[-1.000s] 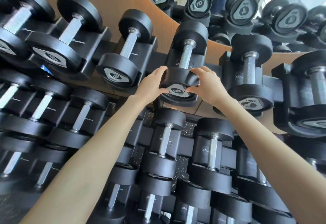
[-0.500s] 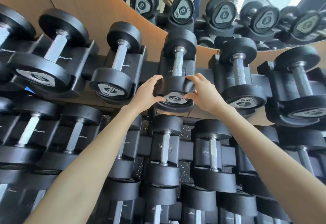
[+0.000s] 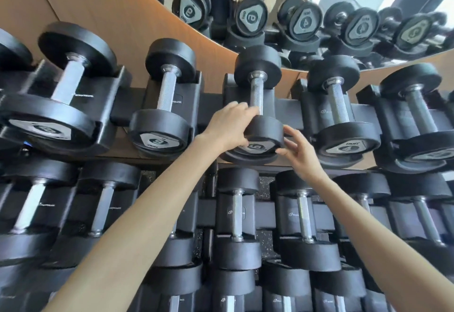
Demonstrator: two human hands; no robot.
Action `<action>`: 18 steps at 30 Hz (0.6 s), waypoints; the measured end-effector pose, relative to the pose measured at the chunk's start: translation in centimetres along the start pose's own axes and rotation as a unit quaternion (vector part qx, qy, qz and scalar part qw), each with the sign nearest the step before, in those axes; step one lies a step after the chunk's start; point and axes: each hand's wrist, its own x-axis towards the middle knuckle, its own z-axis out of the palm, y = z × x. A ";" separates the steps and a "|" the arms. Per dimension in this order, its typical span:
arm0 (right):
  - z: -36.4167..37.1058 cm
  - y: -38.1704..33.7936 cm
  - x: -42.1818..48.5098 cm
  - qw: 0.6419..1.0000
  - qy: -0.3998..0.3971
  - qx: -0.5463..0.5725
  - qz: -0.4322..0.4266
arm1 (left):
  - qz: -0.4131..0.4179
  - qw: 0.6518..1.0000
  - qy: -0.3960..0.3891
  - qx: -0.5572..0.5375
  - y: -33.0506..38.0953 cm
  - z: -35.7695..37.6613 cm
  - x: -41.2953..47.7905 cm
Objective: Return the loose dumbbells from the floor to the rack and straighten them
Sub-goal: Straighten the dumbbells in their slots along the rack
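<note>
Head view: left hand (image 3: 231, 127) grips the near head of the 6 dumbbell (image 3: 266, 128), fingers curled over it, likely to square it in its rack cradle (image 3: 231, 90). Right hand (image 3: 298, 149) is beside that head, fingers loose, probably steadying it.

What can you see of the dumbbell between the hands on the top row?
The dumbbell is black, with two rubber-looking heads joined by a knurled metal handle. Its near head carries a grey numbered plate. It lies in a black cradle on the top row, far head toward the wall. The left hand grips the near head; the right hand, fingers spread, is at its right edge.
</note>
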 end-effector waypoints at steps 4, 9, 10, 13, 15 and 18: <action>-1.5 -2.3 1.9 0.989 -0.047 -0.136 -0.027 | -0.041 0.967 0.075 -0.241 -3.0 3.1 -3.0; 0.1 -5.0 3.1 0.934 -0.073 -0.340 -0.079 | -0.145 0.898 0.095 -0.405 -4.4 7.1 -4.6; 0.3 -5.0 3.1 0.931 -0.066 -0.349 -0.079 | -0.150 0.898 0.093 -0.404 -4.4 7.4 -4.5; 0.5 -4.0 2.9 0.941 -0.057 -0.324 -0.084 | -0.150 0.896 0.072 -0.412 -4.7 7.3 -3.7; 0.4 -3.1 2.9 0.953 -0.054 -0.289 -0.079 | -0.138 0.900 0.062 -0.409 -4.7 6.9 -3.2; 0.6 -2.0 2.7 0.976 -0.040 -0.204 -0.070 | -0.106 0.922 0.057 -0.368 -4.1 5.7 -2.8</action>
